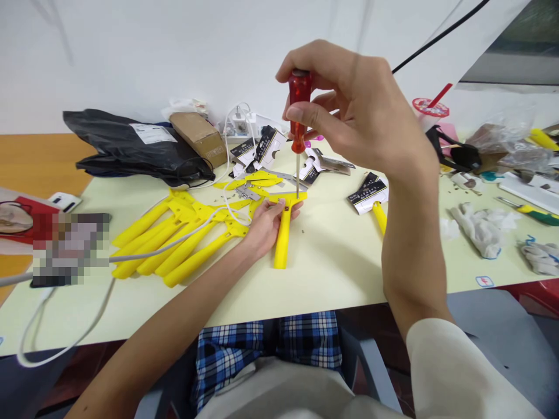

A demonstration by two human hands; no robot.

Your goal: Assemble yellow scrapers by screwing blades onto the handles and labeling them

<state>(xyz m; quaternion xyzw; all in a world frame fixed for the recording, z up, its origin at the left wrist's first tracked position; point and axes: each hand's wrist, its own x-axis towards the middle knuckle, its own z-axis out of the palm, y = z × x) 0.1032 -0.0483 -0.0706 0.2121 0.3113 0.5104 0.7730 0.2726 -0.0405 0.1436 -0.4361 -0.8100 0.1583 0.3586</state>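
Observation:
My right hand [345,105] grips a red-handled screwdriver [299,110], held upright with its thin shaft pointing down. The screwdriver's tip meets the head of a yellow scraper [283,238], near its right end. My left hand [267,228] is closed around the scraper's neck and steadies it on the table, handle toward me. Left of that hand lies a pile of several yellow scraper handles [183,233]. Behind it are loose yellow head pieces [257,176], grey metal plates and small screws. Whether a screw sits under the tip is too small to tell.
A white cable [174,241] crosses the yellow handles. Black-and-white packaging cards [268,145] lie behind my hands. A black plastic bag [140,145] and a cardboard box [198,137] stand at the back left. White gloves [478,230] and another screwdriver [535,212] lie at the right.

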